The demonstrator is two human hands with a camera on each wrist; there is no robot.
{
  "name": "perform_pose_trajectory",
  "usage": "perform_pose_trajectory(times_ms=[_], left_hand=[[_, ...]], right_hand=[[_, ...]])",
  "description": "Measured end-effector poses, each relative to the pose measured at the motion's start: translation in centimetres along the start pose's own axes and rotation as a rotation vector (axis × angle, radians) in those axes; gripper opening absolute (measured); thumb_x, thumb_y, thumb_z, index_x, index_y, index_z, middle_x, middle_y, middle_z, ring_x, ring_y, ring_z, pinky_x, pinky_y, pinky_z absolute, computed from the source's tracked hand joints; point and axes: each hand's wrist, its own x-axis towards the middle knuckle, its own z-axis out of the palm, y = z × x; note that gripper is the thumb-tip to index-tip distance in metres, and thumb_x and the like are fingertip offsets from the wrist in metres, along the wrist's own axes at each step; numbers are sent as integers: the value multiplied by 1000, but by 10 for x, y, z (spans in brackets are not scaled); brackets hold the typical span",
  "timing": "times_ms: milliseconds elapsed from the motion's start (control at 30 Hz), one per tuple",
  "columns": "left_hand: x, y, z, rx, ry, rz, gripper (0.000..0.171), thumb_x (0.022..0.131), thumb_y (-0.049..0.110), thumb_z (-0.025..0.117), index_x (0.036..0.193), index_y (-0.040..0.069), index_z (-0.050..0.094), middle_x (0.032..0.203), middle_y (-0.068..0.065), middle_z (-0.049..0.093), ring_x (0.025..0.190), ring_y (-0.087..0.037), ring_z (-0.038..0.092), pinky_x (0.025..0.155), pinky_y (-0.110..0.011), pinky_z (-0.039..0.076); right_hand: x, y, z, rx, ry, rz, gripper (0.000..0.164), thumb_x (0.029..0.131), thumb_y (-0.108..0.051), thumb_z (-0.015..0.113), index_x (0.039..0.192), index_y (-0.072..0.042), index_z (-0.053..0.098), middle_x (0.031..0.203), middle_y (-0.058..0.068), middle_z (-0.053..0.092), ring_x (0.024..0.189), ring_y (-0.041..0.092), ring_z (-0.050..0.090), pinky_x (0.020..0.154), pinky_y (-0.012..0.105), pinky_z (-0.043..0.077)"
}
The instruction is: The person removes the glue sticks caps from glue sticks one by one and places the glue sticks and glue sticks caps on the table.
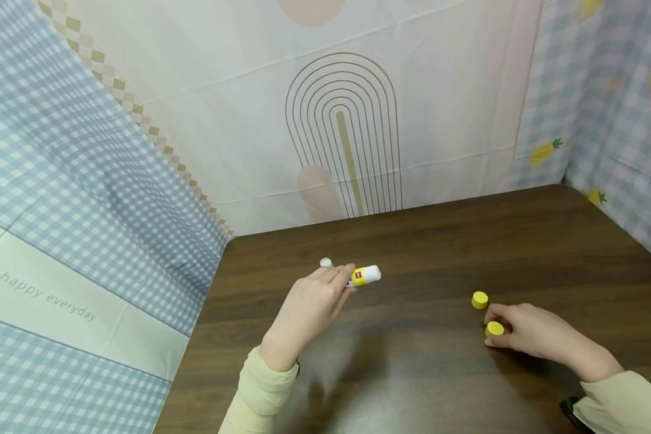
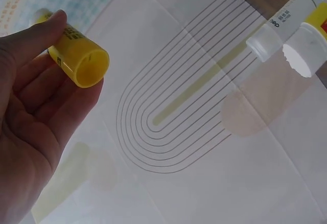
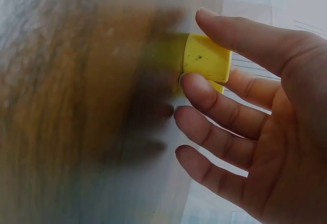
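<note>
My left hand (image 1: 311, 298) is raised over the table and pinches a glue stick between thumb and fingers. In the left wrist view this glue stick (image 2: 82, 55) shows a yellow body with a hollow end toward the camera. My right hand (image 1: 537, 337) is low at the table, with thumb and forefinger on either side of a yellow cap (image 1: 495, 329). That hand's other fingers are bent and spread apart in the right wrist view. A second yellow cap (image 1: 480, 300) sits just beyond the right fingertips.
Past my left hand are a white glue stick (image 2: 286, 22) and a yellow-and-white one (image 2: 309, 47), side by side in the left wrist view. The dark wooden table (image 1: 412, 241) ends at a cloth-covered back wall (image 1: 439, 120). Checked curtains (image 1: 114, 211) hang at the sides.
</note>
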Motion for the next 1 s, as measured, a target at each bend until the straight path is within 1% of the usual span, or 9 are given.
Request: perform_pose_trajectory(times_ms=[100,200,333,500,600,700,800,833,1000], left_hand=[[-3,-1,0,-41,11,-27,36,87,17,81,116,2,66,105,-7,74,94,-18,72,77,-30,58],[-6,-2,1,-91,27,-58,35,86,15,81,114,3,65,99,-5,74,83,-15,70,71,-29,58],[-15,-6,1,-149,41,-118,32,84,8,79,110,5,61,89,0,68,68,-10,60,61,-28,53],[-36,-14,0,-229,49,-232,33,81,1,73,109,6,58,83,1,65,58,-7,47,53,-23,45],[-52,-18,-1,-295,52,-300,35,82,0,75,111,6,56,92,0,71,56,-6,42,51,-21,41],[-65,-21,-2,-373,53,-347,37,83,2,79,111,7,55,106,-4,74,65,-6,59,58,-23,50],[-74,-22,-4,-467,47,-384,35,85,4,80,109,9,55,112,-8,74,90,-12,72,73,-28,58],[-76,-22,-4,-496,45,-398,34,85,4,80,109,9,55,112,-9,74,98,-14,72,78,-30,58],[-81,-20,-1,-589,13,-437,32,88,7,78,111,9,57,112,-10,72,103,-14,70,85,-32,57]], right_hand=[[-1,2,0,-5,8,2,34,85,-42,79,105,-18,65,71,-9,52,59,6,44,55,28,35],[-3,3,1,-4,20,-5,37,85,-43,78,107,-17,65,70,-9,51,57,5,42,53,26,33],[-5,4,1,8,32,-20,38,86,-43,78,109,-16,65,71,-9,50,56,4,42,52,25,34],[-5,4,2,27,35,-49,37,87,-42,77,110,-15,65,71,-11,51,56,3,43,52,25,35],[-5,4,3,28,41,-59,37,87,-42,77,110,-16,65,71,-11,51,57,2,43,52,25,35],[-6,6,3,23,45,-60,37,87,-42,77,109,-16,65,71,-10,51,57,2,42,52,25,35],[-7,7,2,24,46,-63,37,87,-42,77,108,-15,65,72,-10,51,57,2,42,53,24,35],[-7,8,2,26,47,-61,36,87,-42,77,108,-15,65,72,-10,51,57,2,42,53,24,35],[-10,11,5,29,58,-48,34,87,-42,77,107,-17,66,69,-10,49,55,2,41,51,24,34]])
